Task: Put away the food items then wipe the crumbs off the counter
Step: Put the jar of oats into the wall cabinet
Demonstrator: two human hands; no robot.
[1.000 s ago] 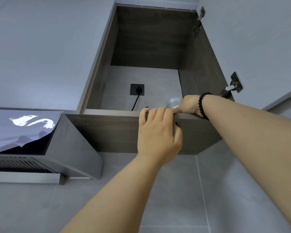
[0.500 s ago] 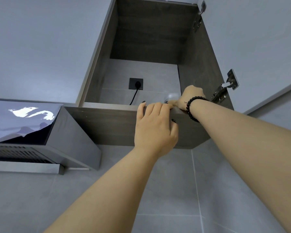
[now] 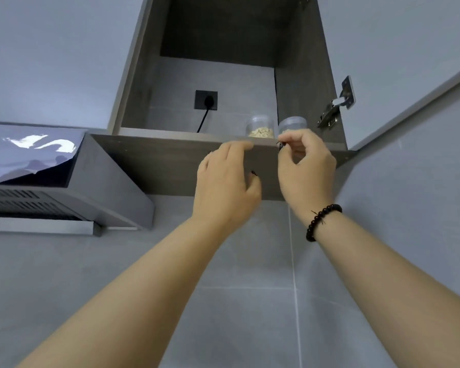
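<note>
Two clear lidded jars stand on the floor of the open wall cabinet [image 3: 170,166], near its right side. The left jar [image 3: 260,127] holds pale nuts. The right jar [image 3: 292,124] is partly hidden behind my right hand [image 3: 304,163], which hangs just in front of its base with fingers loosely curled. No grip on that jar shows. My left hand [image 3: 223,187] lies against the cabinet's front panel, its straight fingertips touching the panel's top edge just left of the jars.
A range hood [image 3: 64,187] juts out at the left, below the cabinet. Inside the cabinet a black socket with a plugged cable [image 3: 206,100] sits on the back wall. The open door [image 3: 409,62] and its hinge [image 3: 337,104] are at the right.
My right hand has come out of the cabinet and dropped in front of the panel, leaving the second jar on the shelf. My left hand slid slightly down the panel.
</note>
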